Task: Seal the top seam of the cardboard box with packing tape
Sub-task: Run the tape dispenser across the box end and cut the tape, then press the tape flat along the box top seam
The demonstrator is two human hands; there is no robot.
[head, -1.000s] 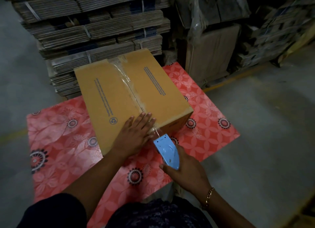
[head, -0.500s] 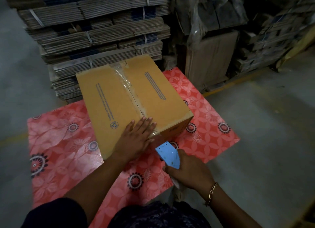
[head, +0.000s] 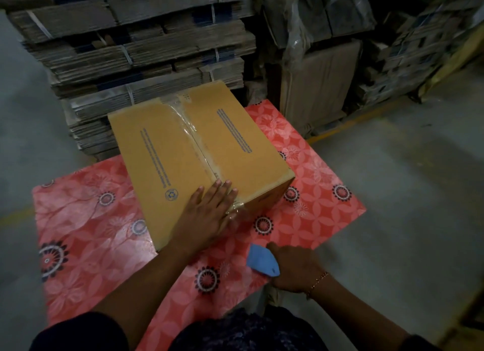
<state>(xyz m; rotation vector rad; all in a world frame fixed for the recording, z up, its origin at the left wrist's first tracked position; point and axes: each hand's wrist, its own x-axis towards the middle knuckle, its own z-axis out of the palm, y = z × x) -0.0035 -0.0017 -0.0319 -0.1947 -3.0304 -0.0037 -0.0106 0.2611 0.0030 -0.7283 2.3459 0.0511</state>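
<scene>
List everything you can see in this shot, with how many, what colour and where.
cardboard box: one, tan, on the mat, centre
packing tape: one clear strip, along the box's top seam
tape dispenser: one, blue, in the right hand, off the box
mat: one, red with a flower pattern, on the floor
flattened carton bundles: several strapped stacks, grey-brown, behind the box
floor: grey
bracelet: one, gold-coloured, right wrist
left hand: flat on the box's near edge, over the tape end
right hand: gripping the dispenser
</scene>
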